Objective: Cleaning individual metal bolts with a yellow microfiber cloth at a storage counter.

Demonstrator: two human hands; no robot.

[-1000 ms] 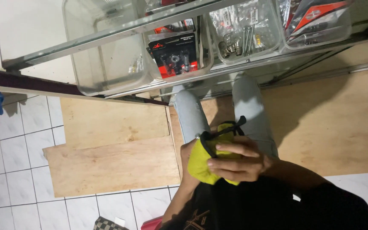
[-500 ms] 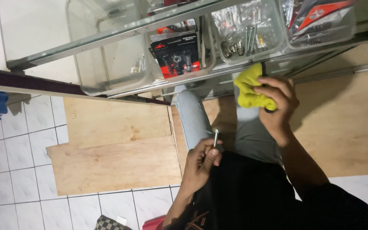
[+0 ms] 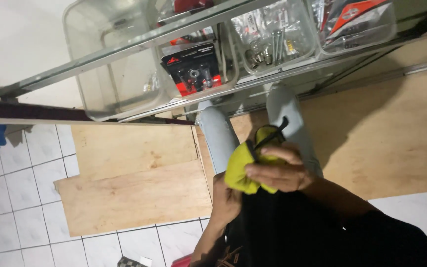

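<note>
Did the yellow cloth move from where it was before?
Yes. The yellow cloth came down from the glass shelf, back in front of the body, held by both hands.

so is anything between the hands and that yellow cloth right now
No, nothing visible. The right hand lies directly on the yellow cloth, and the left hand touches it from below, partly hidden behind it.

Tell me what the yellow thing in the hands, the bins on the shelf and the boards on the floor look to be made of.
Yellow cloth: soft fabric, matte; it bunches and folds under the right hand.
Bins: clear hard plastic, glossy; contents show through the walls.
Boards: probably plywood, bare and unfinished; pale tan with faint grain, lying on white floor tiles.
</note>
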